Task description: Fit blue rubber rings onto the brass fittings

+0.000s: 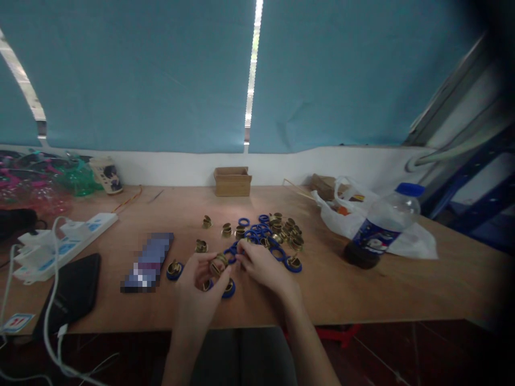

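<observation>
At seven o'clock from the blue rings [261, 231], the left hand [197, 292] pinches a brass-coloured fitting [219, 264], fingertips drawn in, likely for steadiness; right hand [264, 266] curls beside them, its grip hidden!

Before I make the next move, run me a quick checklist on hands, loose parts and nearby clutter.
1. Left hand holding a round, brass-coloured metal piece: ok.
2. Right hand gripping a part: cannot tell; its fingertips are curled beside the blue rings.
3. Blue rings near the right hand: ok, several lie just beyond it.
4. Loose brass-coloured metal pieces in one group: not ok, some lie apart on the left.
5. Flat, dark rectangular phone apart from both hands: ok.
6. Clear plastic bottle capped: ok, blue cap on.
</observation>
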`<state>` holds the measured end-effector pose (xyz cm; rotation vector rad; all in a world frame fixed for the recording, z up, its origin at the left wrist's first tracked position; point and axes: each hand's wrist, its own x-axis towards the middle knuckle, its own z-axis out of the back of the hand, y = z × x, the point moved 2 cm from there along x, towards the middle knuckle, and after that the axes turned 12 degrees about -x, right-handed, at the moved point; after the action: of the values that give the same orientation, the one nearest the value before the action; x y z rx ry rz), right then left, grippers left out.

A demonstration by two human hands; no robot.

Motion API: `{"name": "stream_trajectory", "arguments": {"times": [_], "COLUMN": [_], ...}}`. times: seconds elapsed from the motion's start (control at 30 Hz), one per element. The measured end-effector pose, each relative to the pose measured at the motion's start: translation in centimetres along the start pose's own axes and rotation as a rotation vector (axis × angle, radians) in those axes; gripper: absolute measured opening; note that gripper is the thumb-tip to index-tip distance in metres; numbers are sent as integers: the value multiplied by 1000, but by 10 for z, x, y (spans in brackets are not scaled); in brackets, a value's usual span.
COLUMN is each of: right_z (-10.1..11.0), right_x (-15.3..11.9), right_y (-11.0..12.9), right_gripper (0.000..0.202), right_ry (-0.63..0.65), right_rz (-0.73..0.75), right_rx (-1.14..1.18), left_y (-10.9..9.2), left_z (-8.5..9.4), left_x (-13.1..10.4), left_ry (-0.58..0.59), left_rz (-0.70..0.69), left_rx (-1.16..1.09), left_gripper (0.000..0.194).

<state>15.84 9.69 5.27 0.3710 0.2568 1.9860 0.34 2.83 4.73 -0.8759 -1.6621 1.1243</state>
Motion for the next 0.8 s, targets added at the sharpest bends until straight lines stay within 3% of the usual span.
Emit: {"name": "stream_trajectory", "arguments": {"times": [0.1,0.23,0.37,0.47,0.6,0.8], "right_z": [3,11,16,10,5,13], "right_x": [-6,-21,-56,-88,-114,-121], "right_y": [-1,3,18,31,45,58], "right_gripper": [11,19,12,22,30,35], "right_ry": [-52,-147,-372,-499,-553,-496], "right_rz": [7,-21,-96,-171,-244,-23], "right_rx": [87,187,529,680,574,407], "left_y": [2,6,6,0,-9,-18], "left_z": [-8,-9,-4,-3,-9,-13], "left_x": [-18,-35,-41,-44,-52,-65], "left_ry": [-79,-157,-119,-43,40,93], "left_rz": [122,256,301,325,371,373], "left_rx": [-231,-318,-244,-192,-258,-298], "left_gripper": [27,30,31,32,36,36]}}
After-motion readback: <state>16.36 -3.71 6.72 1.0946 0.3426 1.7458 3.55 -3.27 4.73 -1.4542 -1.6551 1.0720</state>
